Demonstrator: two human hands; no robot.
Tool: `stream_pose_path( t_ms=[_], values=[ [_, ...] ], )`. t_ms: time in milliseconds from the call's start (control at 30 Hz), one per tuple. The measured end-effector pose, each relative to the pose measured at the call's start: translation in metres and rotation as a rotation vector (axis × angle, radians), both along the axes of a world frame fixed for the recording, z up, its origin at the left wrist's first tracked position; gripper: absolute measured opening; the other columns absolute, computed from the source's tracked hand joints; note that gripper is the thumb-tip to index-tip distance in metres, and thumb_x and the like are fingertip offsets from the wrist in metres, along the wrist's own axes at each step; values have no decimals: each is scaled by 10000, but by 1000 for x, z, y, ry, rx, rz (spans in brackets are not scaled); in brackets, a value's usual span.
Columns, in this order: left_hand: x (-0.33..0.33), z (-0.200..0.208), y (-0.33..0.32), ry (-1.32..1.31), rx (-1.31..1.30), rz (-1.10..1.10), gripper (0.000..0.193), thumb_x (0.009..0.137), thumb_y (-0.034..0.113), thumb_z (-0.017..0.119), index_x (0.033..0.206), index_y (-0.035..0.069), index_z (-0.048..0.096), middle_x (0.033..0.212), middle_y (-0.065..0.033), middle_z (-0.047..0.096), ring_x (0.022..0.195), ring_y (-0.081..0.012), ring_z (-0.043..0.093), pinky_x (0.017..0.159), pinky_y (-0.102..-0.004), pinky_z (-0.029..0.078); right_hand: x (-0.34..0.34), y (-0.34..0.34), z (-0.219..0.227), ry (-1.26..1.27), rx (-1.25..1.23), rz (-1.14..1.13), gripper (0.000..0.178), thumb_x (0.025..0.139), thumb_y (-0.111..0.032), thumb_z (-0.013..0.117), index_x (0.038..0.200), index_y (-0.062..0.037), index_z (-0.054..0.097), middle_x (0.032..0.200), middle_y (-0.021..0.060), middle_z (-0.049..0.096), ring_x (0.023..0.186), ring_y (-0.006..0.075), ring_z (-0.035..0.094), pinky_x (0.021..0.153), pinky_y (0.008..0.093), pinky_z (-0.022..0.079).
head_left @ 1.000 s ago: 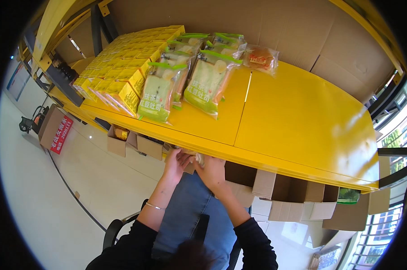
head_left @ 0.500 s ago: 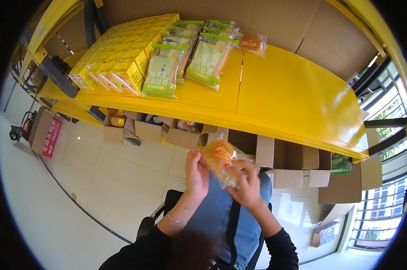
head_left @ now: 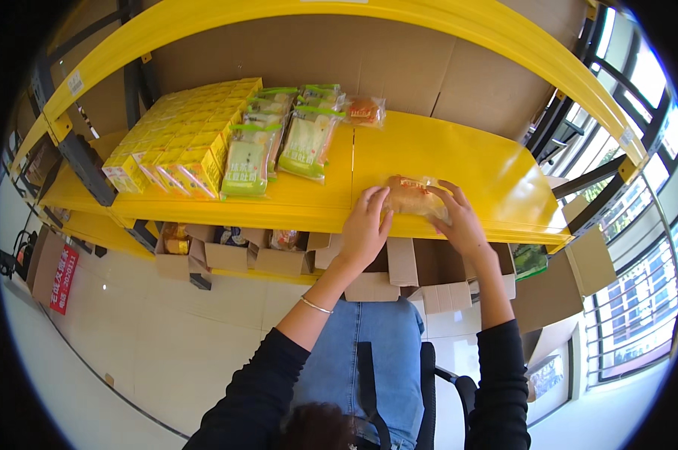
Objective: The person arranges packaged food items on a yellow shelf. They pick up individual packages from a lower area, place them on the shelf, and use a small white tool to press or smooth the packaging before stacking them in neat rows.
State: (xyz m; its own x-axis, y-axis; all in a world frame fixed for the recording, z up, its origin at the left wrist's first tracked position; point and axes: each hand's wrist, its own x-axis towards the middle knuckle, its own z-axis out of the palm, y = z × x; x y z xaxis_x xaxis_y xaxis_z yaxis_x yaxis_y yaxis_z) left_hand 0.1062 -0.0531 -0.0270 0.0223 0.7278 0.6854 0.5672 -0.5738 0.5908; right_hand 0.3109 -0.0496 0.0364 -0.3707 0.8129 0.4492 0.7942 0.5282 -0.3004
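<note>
A clear-wrapped bread bun (head_left: pixel 414 196) with red print is at the front part of the yellow shelf (head_left: pixel 459 161), between my two hands. My left hand (head_left: pixel 366 229) grips its left end with curved fingers and thumb. My right hand (head_left: pixel 460 221) has its fingers bent over the right end of the wrapper. Farther back on the shelf lies another wrapped bun (head_left: pixel 364 111). Left of that stand two rows of green-and-clear bags of sliced toast (head_left: pixel 306 142).
Stacked yellow cartons (head_left: pixel 189 142) fill the shelf's left part. A yellow beam (head_left: pixel 339 10) crosses above. Open cardboard boxes (head_left: pixel 438 274), some holding packaged goods, stand below the shelf edge, over my knees. A barred window (head_left: pixel 631 277) is at the right.
Both hands have carried the wrapped bun from above my lap forward and up to the shelf's front. My view has shifted, so the upper beam now shows.
</note>
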Motion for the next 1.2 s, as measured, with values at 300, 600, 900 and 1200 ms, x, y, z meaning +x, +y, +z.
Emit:
stream_pose_path(
  t_ms=[300,600,900,1200],
  values=[
    [12,-22,2,370,254,145,447,833,222,576,1245,65,504,1245,-156,526,1153,-275,488,949,-382,366,-50,3,11,244,341,-218,353,761,-92,657,1103,-89,568,1137,130,524,1059,330,520,863,389,451],
    [13,-46,11,358,263,178,376,782,279,628,1078,48,595,1080,-125,597,1056,-293,530,906,-423,366,-94,6,-24,-10,292,90,303,767,-205,600,1050,-96,602,1086,79,576,1069,275,514,950,416,382],
    [21,-29,5,333,285,208,313,809,226,575,1094,113,636,1175,-10,610,1118,-205,531,890,-338,368,-42,45,-23,150,226,12,247,789,-83,607,1035,-67,612,1094,103,587,1046,326,529,930,429,413],
    [21,-35,7,349,276,214,338,818,226,554,1136,137,626,1201,11,604,1117,-194,525,911,-336,316,-10,56,-2,448,185,-13,222,839,-74,596,1054,-64,648,1023,135,635,946,332,598,841,387,476]
  ],
)
